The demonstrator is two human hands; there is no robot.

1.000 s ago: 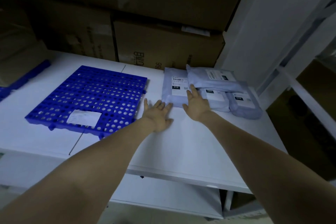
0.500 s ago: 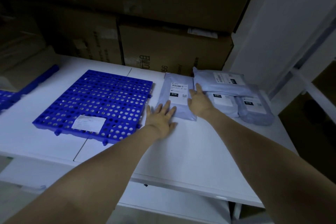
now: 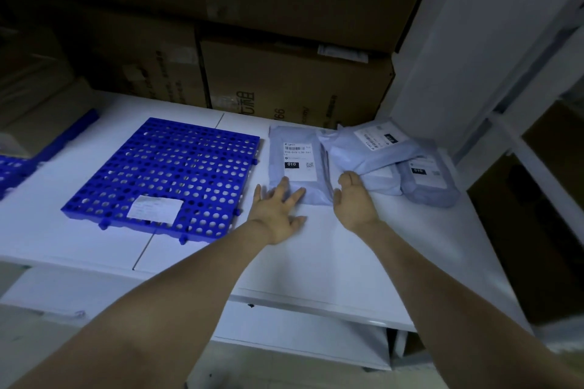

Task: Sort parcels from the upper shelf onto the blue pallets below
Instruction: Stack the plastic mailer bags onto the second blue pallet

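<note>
A blue perforated pallet (image 3: 164, 174) with a white label lies on the white shelf (image 3: 316, 262). Right of it lies a grey parcel marked 010 (image 3: 295, 151). My left hand (image 3: 278, 211) rests flat on that parcel's near edge with its fingers spread. Further right, a tilted grey parcel (image 3: 369, 148) lies on top of a second one (image 3: 382, 181), and a third (image 3: 426, 180) lies beside them. My right hand (image 3: 354, 199) sits between the 010 parcel and this stack. Its fingers curl against the top parcel's near edge and their tips are hidden.
Large cardboard boxes (image 3: 294, 85) stand stacked along the back of the shelf. Part of another blue pallet (image 3: 12, 167) shows at the far left. A white upright panel (image 3: 442, 41) and rack frame close off the right side. A lower shelf runs below the front edge.
My right hand has slid right off the 010 parcel to the stack's near edge, and the top parcel now sits tilted. My left hand has moved forward onto the 010 parcel.
</note>
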